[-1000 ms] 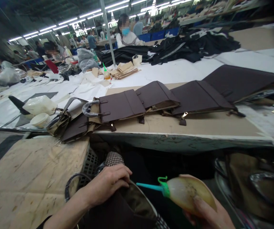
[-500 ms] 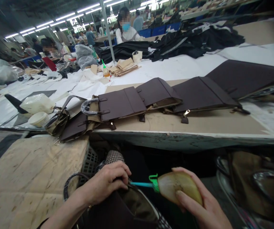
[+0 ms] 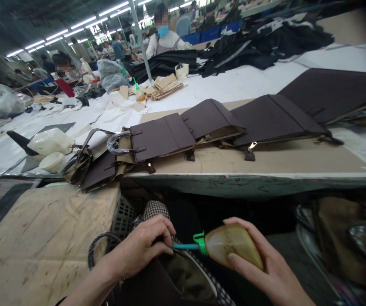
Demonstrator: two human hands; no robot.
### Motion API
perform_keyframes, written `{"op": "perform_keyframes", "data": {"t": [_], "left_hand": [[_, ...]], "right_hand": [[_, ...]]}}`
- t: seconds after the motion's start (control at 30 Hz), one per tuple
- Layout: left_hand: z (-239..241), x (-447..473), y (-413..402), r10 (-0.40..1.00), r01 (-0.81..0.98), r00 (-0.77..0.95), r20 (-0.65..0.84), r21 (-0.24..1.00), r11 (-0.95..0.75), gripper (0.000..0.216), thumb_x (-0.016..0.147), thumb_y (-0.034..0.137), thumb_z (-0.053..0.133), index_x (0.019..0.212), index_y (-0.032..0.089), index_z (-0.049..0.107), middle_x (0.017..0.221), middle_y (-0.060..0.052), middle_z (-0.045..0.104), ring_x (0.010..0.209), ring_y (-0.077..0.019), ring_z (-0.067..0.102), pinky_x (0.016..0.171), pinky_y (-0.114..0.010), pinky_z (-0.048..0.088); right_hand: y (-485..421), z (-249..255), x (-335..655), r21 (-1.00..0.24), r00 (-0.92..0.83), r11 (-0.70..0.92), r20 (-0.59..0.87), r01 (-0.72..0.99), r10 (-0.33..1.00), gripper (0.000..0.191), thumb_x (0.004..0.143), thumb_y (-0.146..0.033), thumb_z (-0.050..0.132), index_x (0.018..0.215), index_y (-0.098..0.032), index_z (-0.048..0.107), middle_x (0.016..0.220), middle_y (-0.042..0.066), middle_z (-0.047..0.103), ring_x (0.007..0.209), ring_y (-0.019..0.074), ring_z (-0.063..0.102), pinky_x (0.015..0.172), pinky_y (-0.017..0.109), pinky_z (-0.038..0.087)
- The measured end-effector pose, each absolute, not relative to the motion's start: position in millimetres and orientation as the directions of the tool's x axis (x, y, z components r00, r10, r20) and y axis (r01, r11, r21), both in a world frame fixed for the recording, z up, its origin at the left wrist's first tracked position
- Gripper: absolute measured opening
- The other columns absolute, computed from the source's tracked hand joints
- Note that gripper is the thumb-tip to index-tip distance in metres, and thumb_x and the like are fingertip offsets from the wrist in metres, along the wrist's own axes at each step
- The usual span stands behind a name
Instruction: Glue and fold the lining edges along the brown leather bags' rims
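Observation:
In my lap lies a dark brown handbag [image 3: 147,282], its mouth parted so the olive lining [image 3: 191,276] shows. My left hand [image 3: 146,242] pinches the bag's upper edge between thumb and fingers. A plastic glue bottle [image 3: 234,246], yellowish and smudged, is gripped in my right hand [image 3: 262,263]. From its green cap a thin blue nozzle [image 3: 184,246] points left, with the tip right at my left fingertips by the bag's edge. My fingers partly hide the tip. One curved bag handle [image 3: 95,248] sticks up left of my left wrist.
Several dark brown bags [image 3: 164,138] lie in a row along the worktable. A paper-covered board [image 3: 42,238] is at the left, with a plastic crate [image 3: 122,216] beside it. A jug [image 3: 50,141] and a tub [image 3: 52,162] stand behind. Across the table a masked person [image 3: 165,42] sits near black pieces.
The glue bottle and my right hand have shifted slightly left, bringing the nozzle further in toward my left fingers. My left hand keeps its pinch on the bag's edge.

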State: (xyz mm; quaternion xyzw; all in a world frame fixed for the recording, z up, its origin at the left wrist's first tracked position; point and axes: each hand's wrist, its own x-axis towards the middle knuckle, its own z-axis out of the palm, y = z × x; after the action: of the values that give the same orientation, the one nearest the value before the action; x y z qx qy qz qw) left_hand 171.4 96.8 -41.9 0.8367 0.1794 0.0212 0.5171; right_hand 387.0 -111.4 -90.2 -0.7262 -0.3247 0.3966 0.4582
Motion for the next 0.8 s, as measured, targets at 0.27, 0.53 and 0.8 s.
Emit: {"op": "perform_keyframes", "data": {"t": [0.27,0.53,0.8], "left_hand": [[-41.0,173.5,93.1,0.399,0.428,0.859,-0.322,0.879,-0.212,0.030,0.081,0.010,0.073,0.099,0.023,0.053,0.101,0.003,0.074,0.094,-0.0153,0.066,0.084,-0.025,0.044],[-42.5,171.5,93.1,0.411,0.425,0.854,-0.318,0.882,-0.201,0.037,0.081,0.011,0.074,0.110,0.024,0.055,0.100,0.004,0.077,0.093,-0.0153,0.068,0.086,-0.026,0.045],[-40.0,174.1,89.5,0.424,0.442,0.837,-0.346,0.884,-0.151,0.030,0.078,0.010,0.076,0.100,0.022,0.060,0.097,0.004,0.076,0.091,-0.0141,0.069,0.083,-0.023,0.046]], "right_hand": [[-109.9,-91.0,384.9,-0.929,0.504,-0.362,-0.275,0.080,0.819,0.054,0.077,-0.053,0.068,0.124,-0.031,0.052,0.117,0.003,0.067,0.100,0.0254,0.067,0.077,0.024,0.058],[-112.5,-101.8,368.8,-0.932,0.575,-0.340,-0.349,-0.128,0.740,0.058,0.073,-0.055,0.070,0.122,-0.030,0.054,0.098,0.002,0.070,0.076,0.0228,0.066,0.055,0.024,0.054],[-129.4,-124.2,359.3,-0.917,0.595,-0.356,-0.390,-0.180,0.703,0.059,0.074,-0.054,0.071,0.125,-0.030,0.053,0.102,0.003,0.070,0.080,0.0244,0.066,0.058,0.026,0.054]]}}
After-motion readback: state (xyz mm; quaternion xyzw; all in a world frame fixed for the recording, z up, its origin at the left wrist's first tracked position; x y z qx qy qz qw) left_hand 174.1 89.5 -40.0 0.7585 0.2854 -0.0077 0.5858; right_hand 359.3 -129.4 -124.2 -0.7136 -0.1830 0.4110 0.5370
